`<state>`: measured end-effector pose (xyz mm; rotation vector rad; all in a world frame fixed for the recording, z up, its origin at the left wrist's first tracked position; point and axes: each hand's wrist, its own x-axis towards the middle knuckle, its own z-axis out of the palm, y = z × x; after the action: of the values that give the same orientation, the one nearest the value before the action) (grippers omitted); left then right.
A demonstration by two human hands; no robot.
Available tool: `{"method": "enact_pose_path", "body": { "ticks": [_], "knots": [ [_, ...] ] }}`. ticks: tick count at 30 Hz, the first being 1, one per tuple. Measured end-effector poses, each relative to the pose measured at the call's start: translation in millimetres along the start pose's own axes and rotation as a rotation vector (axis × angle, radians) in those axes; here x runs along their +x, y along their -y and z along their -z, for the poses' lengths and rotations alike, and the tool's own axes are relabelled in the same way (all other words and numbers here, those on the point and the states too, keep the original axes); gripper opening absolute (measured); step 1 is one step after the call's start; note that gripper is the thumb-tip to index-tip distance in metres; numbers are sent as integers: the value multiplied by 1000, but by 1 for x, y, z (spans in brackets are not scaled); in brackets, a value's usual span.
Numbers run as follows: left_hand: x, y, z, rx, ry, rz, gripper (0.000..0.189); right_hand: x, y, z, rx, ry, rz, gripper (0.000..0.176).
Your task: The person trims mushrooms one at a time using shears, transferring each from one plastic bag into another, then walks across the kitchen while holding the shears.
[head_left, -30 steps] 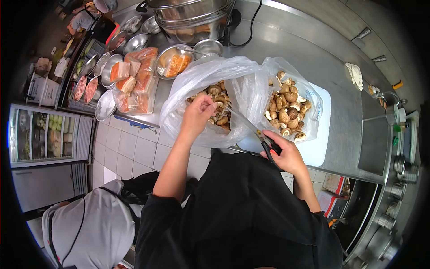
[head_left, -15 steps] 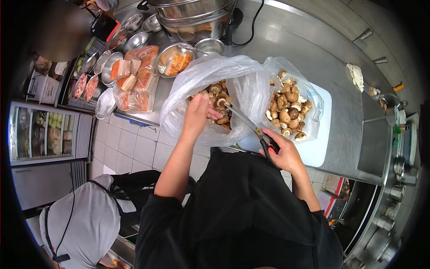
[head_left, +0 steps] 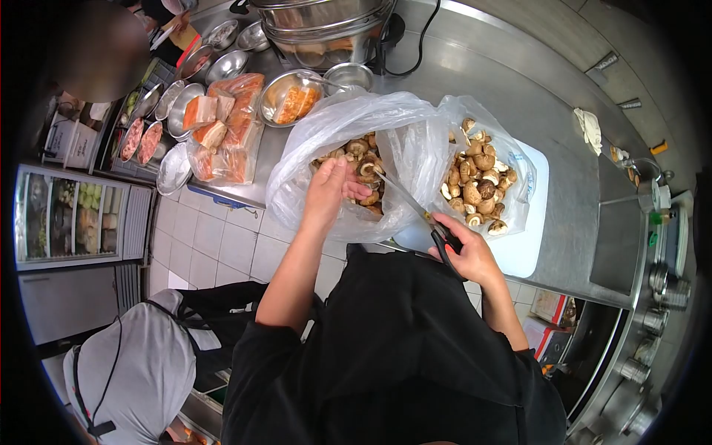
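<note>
Item: one mushroom [head_left: 366,168], held in my left hand [head_left: 330,188] in the mouth of the left bag [head_left: 405,157], stem rightward. Item: scissors [head_left: 409,199], gripped in my right hand [head_left: 472,256], long axis slanting forward-left (tips at that stem).

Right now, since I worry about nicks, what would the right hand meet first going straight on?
Scissors leading, the right hand would likely meet the mushroom at the left hand; depth is unclear.
</note>
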<state>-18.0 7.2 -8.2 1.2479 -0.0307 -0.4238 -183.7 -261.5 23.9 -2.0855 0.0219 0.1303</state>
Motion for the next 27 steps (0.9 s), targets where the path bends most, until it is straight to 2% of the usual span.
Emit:
{"method": "enact_pose_path", "body": {
  "ticks": [2,9,11,19,21,25,27],
  "knots": [
    [-1,1,3,-126,-24,100,27,1,2,1,-2,15,-23,62],
    [-5,-7,-4,-42,-12,100,30,1,3,1,5,35,-47,62],
    [-6,-13,-2,-294,75,183,30,2,9,4,5,53,-73,62],
    [-2,-7,3,-263,38,104,22,-5,9,7,0,-17,-92,60],
    [-2,-6,1,-255,17,71,21,-7,8,8,-48,-14,-22,60],
    [-5,-9,-7,-192,3,32,28,-7,20,9,-120,23,-88,58],
    [-4,-9,-8,-171,23,21,31,-5,20,6,-166,-22,-10,57]
  ]
}}
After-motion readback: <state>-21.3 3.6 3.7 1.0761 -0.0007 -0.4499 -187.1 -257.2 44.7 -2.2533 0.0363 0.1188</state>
